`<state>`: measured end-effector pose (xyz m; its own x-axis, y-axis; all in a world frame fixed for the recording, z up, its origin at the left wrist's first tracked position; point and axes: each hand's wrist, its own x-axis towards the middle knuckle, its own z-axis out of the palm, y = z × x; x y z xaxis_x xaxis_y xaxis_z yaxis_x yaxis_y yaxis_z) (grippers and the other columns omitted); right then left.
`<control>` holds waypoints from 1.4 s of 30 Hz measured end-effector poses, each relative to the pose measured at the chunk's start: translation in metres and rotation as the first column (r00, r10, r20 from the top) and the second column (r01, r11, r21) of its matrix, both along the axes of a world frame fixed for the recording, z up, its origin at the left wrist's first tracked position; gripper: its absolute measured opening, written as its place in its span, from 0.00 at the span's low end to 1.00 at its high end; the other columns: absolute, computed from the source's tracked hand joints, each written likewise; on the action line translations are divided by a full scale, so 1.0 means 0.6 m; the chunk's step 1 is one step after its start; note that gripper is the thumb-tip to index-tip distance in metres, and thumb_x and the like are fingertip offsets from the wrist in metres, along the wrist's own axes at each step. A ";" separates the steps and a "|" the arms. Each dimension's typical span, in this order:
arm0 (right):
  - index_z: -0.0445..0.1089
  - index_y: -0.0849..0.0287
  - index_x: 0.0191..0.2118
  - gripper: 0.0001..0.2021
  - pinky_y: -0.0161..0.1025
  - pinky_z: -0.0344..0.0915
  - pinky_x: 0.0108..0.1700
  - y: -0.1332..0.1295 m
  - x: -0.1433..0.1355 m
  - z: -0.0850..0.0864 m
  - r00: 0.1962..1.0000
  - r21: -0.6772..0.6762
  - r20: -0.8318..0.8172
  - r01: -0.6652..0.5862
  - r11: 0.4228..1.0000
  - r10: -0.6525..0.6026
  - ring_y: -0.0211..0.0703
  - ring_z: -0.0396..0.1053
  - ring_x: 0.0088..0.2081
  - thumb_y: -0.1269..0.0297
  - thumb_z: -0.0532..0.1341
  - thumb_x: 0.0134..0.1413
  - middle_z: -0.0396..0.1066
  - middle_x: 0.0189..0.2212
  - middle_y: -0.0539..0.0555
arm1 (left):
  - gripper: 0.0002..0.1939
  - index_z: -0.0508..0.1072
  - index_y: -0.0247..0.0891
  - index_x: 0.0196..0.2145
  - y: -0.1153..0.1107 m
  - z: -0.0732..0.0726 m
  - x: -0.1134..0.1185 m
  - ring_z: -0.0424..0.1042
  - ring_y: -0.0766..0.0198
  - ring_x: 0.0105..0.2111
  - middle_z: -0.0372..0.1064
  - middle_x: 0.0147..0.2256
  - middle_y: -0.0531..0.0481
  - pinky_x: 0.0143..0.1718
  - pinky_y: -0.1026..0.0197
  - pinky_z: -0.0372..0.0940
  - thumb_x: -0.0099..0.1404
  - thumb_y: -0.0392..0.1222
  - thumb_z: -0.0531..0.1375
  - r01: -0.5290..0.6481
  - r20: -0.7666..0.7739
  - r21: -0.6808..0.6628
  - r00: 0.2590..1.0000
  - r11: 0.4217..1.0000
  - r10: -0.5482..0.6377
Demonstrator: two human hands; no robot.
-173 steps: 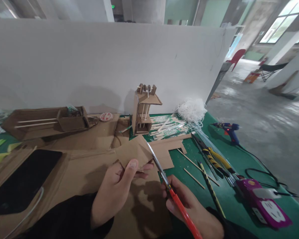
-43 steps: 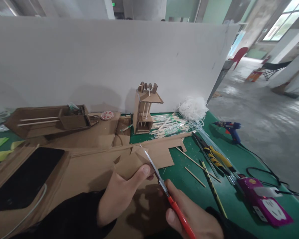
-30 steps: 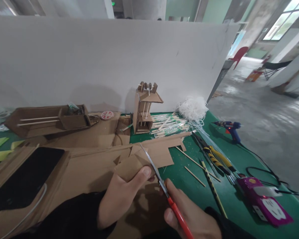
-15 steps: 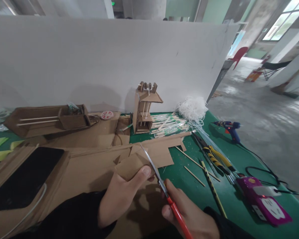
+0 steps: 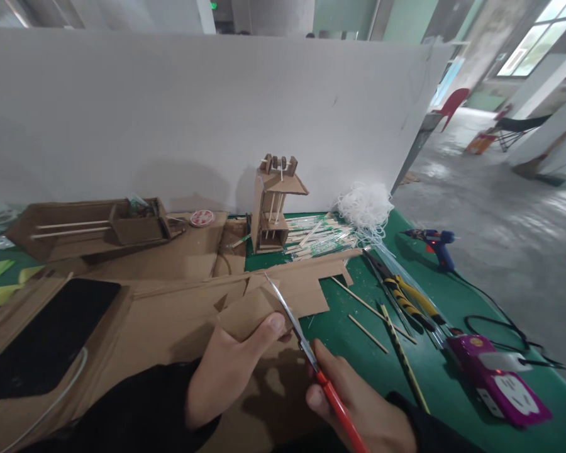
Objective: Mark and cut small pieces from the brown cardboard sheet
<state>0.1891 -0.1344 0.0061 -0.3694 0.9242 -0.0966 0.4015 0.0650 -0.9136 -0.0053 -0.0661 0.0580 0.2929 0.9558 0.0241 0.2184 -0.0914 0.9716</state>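
My left hand (image 5: 238, 365) pinches a small piece of brown cardboard (image 5: 248, 313), its thumb lying on top. In my right hand (image 5: 353, 393) is a pair of scissors (image 5: 336, 402) with red handles, gripped with the fingers around the handles. The blades point up and away, lying against the right edge of the held cardboard. Whether the blades are fully closed is hard to see. Beneath both hands lies a large cardboard sheet (image 5: 155, 340) on the green table.
A cardboard tower (image 5: 259, 207) stands at the back, near wrapped sticks (image 5: 318, 238) and white string (image 5: 365, 211). A cardboard boat-like box (image 5: 75, 229) and black tablet (image 5: 51, 333) lie left. Right are pliers (image 5: 412, 302), a pencil (image 5: 403, 358), glue gun (image 5: 434, 245) and purple power strip (image 5: 500, 377).
Almost nothing differs. The hands, the scissors and the cardboard piece keep practically the same places.
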 end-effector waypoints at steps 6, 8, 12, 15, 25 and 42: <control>0.60 0.57 0.42 0.19 0.39 0.63 0.36 0.000 0.003 0.003 0.999 0.029 0.023 -0.028 0.999 0.028 0.46 0.65 0.32 0.43 0.51 0.64 0.66 0.27 0.50 | 0.12 0.74 0.40 0.29 -0.001 0.001 0.002 0.77 0.59 0.35 0.77 0.30 0.51 0.42 0.59 0.70 0.67 0.48 0.59 -0.001 0.014 -0.014 1.000 1.000 0.002; 0.60 0.57 0.42 0.19 0.39 0.64 0.36 0.000 0.003 0.004 0.999 0.026 0.034 -0.031 0.999 0.030 0.46 0.66 0.33 0.44 0.51 0.64 0.67 0.28 0.51 | 0.12 0.74 0.39 0.29 0.000 0.003 0.004 0.77 0.59 0.35 0.77 0.31 0.51 0.42 0.59 0.70 0.67 0.47 0.59 -0.003 0.018 -0.013 1.000 1.000 0.003; 0.61 0.57 0.42 0.21 0.38 0.64 0.36 0.002 0.004 0.007 0.999 0.015 0.039 -0.025 1.000 0.024 0.46 0.66 0.33 0.42 0.50 0.64 0.69 0.29 0.52 | 0.11 0.74 0.39 0.29 0.000 0.005 0.006 0.77 0.60 0.33 0.77 0.30 0.52 0.40 0.61 0.69 0.66 0.47 0.59 -0.024 0.006 -0.013 1.000 1.000 0.024; 0.62 0.57 0.43 0.22 0.38 0.64 0.36 0.003 0.004 0.007 0.999 0.025 0.018 -0.033 0.999 0.032 0.44 0.66 0.32 0.41 0.50 0.64 0.70 0.31 0.53 | 0.13 0.74 0.39 0.28 0.000 0.005 0.005 0.77 0.60 0.33 0.76 0.29 0.52 0.40 0.61 0.69 0.67 0.47 0.59 -0.019 -0.006 -0.006 1.000 1.000 0.019; 0.62 0.58 0.50 0.24 0.43 0.67 0.45 -0.001 0.010 0.011 0.996 0.035 -0.052 -0.066 0.997 0.068 0.50 0.69 0.36 0.42 0.53 0.62 0.71 0.33 0.55 | 0.13 0.74 0.39 0.27 0.000 0.001 0.003 0.76 0.62 0.32 0.76 0.28 0.52 0.39 0.62 0.69 0.67 0.45 0.59 -0.025 0.009 0.013 1.000 1.000 0.025; 0.63 0.58 0.49 0.24 0.42 0.68 0.41 0.004 0.009 0.023 0.994 0.028 -0.058 -0.092 0.995 0.094 0.47 0.67 0.32 0.41 0.54 0.61 0.70 0.30 0.53 | 0.11 0.76 0.39 0.30 0.003 0.001 0.001 0.76 0.61 0.34 0.78 0.31 0.52 0.40 0.61 0.71 0.66 0.46 0.60 -0.053 0.043 0.008 0.998 0.999 0.052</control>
<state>0.1945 -0.1321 0.0201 -0.4584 0.8874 -0.0492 0.3378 0.1227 -0.9332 -0.0044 -0.0645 0.0588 0.2410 0.9695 0.0447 0.1810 -0.0902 0.9793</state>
